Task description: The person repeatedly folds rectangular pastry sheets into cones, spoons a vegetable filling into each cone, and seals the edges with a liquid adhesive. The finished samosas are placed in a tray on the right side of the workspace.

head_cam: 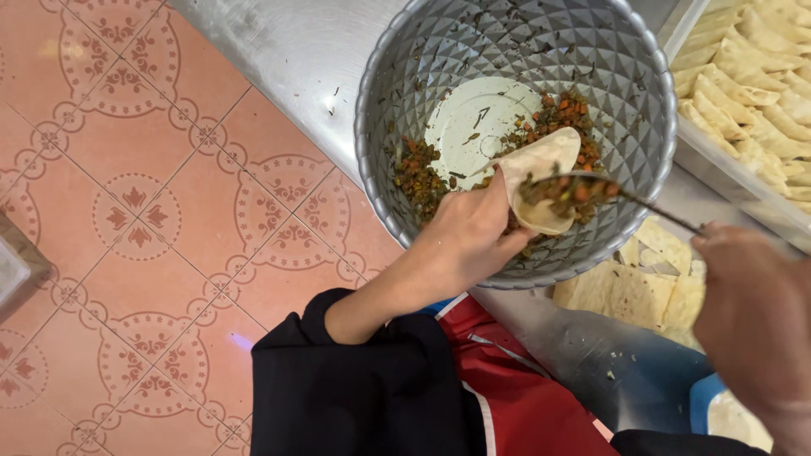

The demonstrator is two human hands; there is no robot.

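A pink patterned tile floor (144, 194) lies below a steel bench (279, 59), seen from the single head view looking straight down. On the bench stands a grey faceted bowl (422, 51), the landmark here, nearly emptied, with remnants of a chopped vegetable filling (418, 173) clinging to its bottom. Over the near rim of the bowl the left hand (469, 241) pinches a pastry cone (541, 181), fingers curled round its lower edge so the open mouth faces up. The right hand (752, 312), off to the right of the bowl, is closed on the handle of a spoon (591, 187), whose loaded tip sits in the cone's mouth. Just right of the bowl's near rim lies a stack of flat pastry sheets (646, 291), and further right of the bowl a tray of folded pastries (752, 76). To do this filling well, it seems wise to keep the cone directly above the bowl so spills fall back in, hold the seam firmly shut, and tip the spoon slowly without overfilling.
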